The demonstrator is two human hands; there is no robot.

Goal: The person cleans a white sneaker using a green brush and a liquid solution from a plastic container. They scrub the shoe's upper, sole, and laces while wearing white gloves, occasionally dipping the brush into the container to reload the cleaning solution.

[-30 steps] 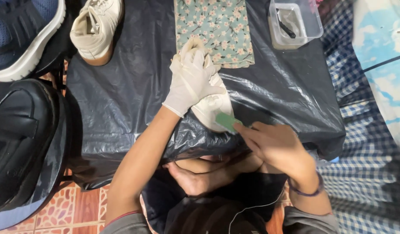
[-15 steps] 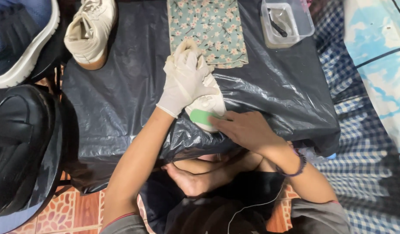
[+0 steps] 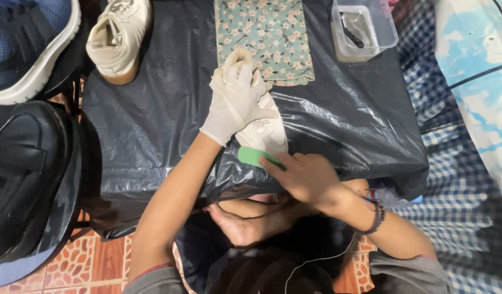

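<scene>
Nearest: bare right hand (image 3: pixel 308 177) closed around a green pad (image 3: pixel 252 157) pressed at the heel of a white shoe (image 3: pixel 264 133) lying on the black plastic sheet (image 3: pixel 153 109); likely slip off the curved heel under hard pressure, with snagging or bunching of the loose sheet. Beyond: gloved left hand (image 3: pixel 237 98) clamped over the shoe's top, fingers curled; risk of twisting if grip slackens. Farther: floral cloth (image 3: pixel 264 38), clear tub (image 3: pixel 365 30), second pale shoe (image 3: pixel 117 38) within knocking range.
</scene>
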